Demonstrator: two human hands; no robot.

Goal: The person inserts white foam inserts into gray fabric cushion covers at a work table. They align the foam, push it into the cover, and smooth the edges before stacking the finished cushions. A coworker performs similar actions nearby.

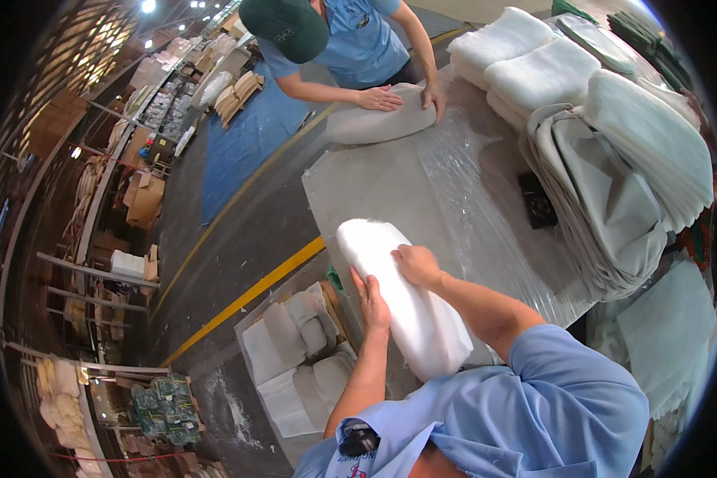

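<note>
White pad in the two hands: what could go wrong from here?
The white pad overlaps the table's left edge in this view, so it might slip off if the left hand and right hand ease. The wrinkled clear film could snag it. The grey stack might slide onto the black object beside it.

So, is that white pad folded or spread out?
Folded, it seems: the white pad forms a long, thick bundle between the left hand and right hand, creased lengthwise. Its layers cannot be counted.
</note>
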